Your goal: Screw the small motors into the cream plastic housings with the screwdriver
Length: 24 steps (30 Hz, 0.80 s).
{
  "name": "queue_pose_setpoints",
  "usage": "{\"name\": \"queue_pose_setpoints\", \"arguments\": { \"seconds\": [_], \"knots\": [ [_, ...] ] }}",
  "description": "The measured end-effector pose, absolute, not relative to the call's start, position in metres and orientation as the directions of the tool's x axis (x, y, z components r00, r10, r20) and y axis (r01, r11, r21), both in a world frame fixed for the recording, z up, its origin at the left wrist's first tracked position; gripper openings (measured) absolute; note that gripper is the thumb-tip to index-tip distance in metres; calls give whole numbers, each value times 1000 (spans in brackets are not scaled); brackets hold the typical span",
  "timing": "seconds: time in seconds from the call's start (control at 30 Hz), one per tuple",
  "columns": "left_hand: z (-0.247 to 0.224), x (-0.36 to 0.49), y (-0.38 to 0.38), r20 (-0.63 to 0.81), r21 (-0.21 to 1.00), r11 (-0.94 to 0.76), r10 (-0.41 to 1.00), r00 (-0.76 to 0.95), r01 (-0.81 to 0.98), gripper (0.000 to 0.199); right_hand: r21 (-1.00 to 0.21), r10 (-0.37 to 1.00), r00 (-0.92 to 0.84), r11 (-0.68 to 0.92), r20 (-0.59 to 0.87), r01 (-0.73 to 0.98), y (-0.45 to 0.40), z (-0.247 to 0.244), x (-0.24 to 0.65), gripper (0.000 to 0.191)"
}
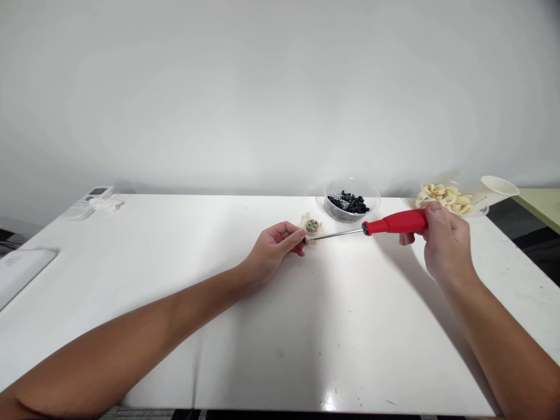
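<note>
My right hand (pixel 448 239) is closed round the red handle of a screwdriver (pixel 396 223), which lies almost level with its shaft pointing left. At the shaft's tip, my left hand (pixel 280 248) pinches a small black screw-like piece (pixel 305 240) between thumb and fingers. The piece is too small to make out fully. Just beyond those fingertips, a round beige part (pixel 312 226) with holes in its face sits on the white table (pixel 271 344). Its lower edge is partly hidden by my left hand and the shaft.
Behind the screwdriver stands a clear bowl (pixel 352 217) of small black and shiny pieces. Farther right are cream-coloured curved pieces (pixel 446 197) in a container and a tilted paper cup (pixel 496 191). A remote control (pixel 90 203), crumpled white tissue (pixel 105 204) and white device (pixel 24 271) lie left.
</note>
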<state>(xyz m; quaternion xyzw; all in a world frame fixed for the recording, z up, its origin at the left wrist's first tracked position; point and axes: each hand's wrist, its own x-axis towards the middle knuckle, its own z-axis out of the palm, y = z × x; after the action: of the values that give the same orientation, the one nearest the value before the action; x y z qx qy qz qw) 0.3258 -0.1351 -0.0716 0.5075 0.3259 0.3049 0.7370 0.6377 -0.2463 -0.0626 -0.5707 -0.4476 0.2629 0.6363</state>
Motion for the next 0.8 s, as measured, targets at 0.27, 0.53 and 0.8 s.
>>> {"name": "queue_pose_setpoints", "arguments": {
  "seconds": [0.27, 0.53, 0.8],
  "knots": [
    [-74, 325, -132, -167, 949, 286, 816, 553, -135, 33, -973, 850, 480, 154, 218, 170, -246, -55, 631, 17],
    [-74, 325, -132, -174, 948, 289, 824, 539, -135, 32, -985, 911, 386, 101, 147, 137, -245, -57, 636, 19],
    [-76, 324, -131, -166, 950, 280, 824, 542, -136, 31, -974, 911, 385, 66, 147, 217, -244, -60, 638, 20]
  ]
}}
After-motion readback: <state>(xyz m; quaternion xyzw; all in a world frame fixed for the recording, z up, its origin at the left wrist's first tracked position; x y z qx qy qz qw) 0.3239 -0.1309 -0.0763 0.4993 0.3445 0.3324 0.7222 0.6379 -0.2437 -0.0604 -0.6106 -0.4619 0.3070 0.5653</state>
